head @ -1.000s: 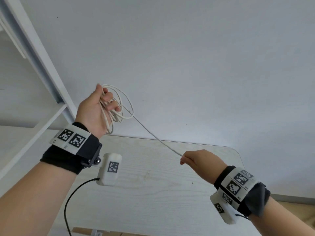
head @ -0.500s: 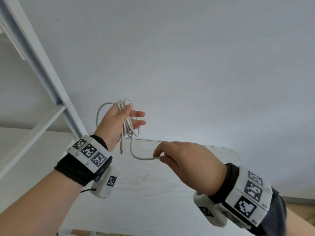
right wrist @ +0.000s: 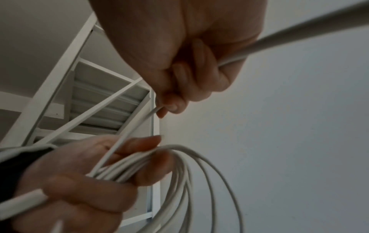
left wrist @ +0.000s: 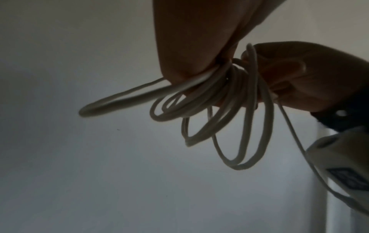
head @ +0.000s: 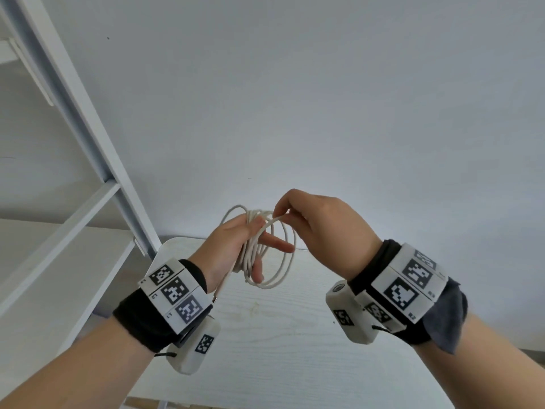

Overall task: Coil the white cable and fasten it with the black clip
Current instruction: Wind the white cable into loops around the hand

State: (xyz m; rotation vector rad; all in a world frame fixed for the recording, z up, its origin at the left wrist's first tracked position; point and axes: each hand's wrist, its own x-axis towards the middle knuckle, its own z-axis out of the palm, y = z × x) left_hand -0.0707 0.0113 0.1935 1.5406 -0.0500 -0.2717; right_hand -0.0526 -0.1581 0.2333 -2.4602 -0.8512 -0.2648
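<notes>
The white cable (head: 263,286) is gathered in several loops in my left hand (head: 236,246), held up above the table. The thumb clamps the bundle (right wrist: 139,164) against the fingers, and the loops (left wrist: 219,100) hang below. One plug end (head: 220,289) dangles by the left wrist. My right hand (head: 306,219) is right beside the left. Its thumb and forefinger pinch the free strand (right wrist: 137,124) just above the bundle. The rest of that strand runs back through the right palm. No black clip shows in any view.
Under the hands lies a pale wood-grain table (head: 280,343) with a rounded far edge. A white shelf frame (head: 88,128) slants up at the left beside a low white shelf (head: 59,261). A plain wall stands behind.
My right hand has risen from low on the right to the left hand, bringing the strand onto the bundle. The stretched length of cable has become another loop. The left hand came lower and toward the middle.
</notes>
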